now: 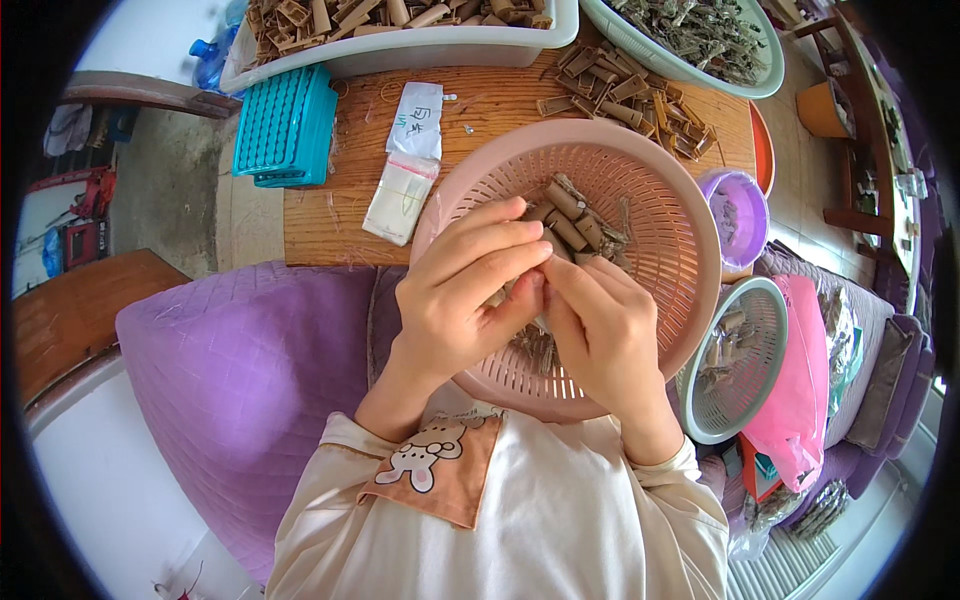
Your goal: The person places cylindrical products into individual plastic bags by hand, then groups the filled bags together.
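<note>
Both hands meet over a pink slotted basket (680,215) at the table's near edge. My left hand (455,290) is closed, with thumb and fingertips drawn together against those of the other hand. Pinched at the same spot, my right hand (610,330) is closed too. Whatever lies between the fingertips is hidden; a small pale patch shows beneath them. Inside the basket, just beyond the fingers, are several short brown half-tube pieces (568,228). Dried grey-green sprigs (540,350) lie below the hands and around those pieces.
A white tub (545,38) of brown pieces stands at the back, beside loose brown pieces (630,95) and a green basket (765,75) of dried sprigs. Left are a teal basket (285,125) and clear bags (400,195); right, a purple tub (755,200) and green colander (740,425).
</note>
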`<state>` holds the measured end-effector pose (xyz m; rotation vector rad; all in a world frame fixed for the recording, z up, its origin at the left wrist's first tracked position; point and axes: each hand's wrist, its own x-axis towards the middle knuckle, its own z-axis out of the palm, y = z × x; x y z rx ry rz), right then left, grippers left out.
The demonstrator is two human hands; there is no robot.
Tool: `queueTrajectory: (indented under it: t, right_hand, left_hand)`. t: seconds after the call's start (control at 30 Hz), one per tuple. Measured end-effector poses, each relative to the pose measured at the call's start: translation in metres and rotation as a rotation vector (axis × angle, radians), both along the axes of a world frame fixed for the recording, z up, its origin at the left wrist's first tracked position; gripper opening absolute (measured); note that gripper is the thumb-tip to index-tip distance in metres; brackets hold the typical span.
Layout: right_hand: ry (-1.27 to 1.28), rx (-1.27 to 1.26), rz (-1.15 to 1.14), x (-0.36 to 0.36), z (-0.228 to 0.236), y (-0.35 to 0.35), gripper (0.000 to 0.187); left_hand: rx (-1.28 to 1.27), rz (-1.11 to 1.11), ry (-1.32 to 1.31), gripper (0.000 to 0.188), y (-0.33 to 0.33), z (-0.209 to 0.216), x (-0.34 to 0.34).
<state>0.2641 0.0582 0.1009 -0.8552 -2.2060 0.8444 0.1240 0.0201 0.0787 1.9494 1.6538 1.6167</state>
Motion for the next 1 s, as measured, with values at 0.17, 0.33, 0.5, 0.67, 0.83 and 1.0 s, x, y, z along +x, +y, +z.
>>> queueTrajectory:
  t: [0.17, 0.33, 0.5, 0.67, 0.83, 1.0]
  right_hand:
    - [-0.084, 0.162, -0.005, 0.000, -0.005, -0.001, 0.016]
    - [-0.127, 0.128, 0.008, -0.002, -0.006, -0.006, 0.015]
    - [0.073, -0.039, -0.023, -0.001, 0.005, -0.004, 0.017]
    - [0.224, -0.410, -0.118, 0.004, 0.005, -0.008, 0.017]
    - [0.316, -0.597, -0.137, 0.004, 0.011, -0.006, 0.015]
    - [0.289, -0.404, -0.160, 0.004, 0.011, -0.009, 0.016]
  left_hand:
    - [-0.285, -0.148, -0.128, 0.016, -0.002, 0.006, -0.009]
    - [-0.409, -0.182, -0.389, 0.006, 0.000, -0.002, -0.016]
    - [-0.250, 0.169, -0.874, 0.008, 0.012, -0.024, -0.047]
    - [0.033, 0.172, -1.124, 0.010, 0.005, -0.023, -0.051]
    - [-0.064, -0.132, -1.205, 0.008, -0.012, -0.004, -0.008]
    - [-0.162, -0.203, -0.768, 0.037, -0.021, -0.001, 0.004]
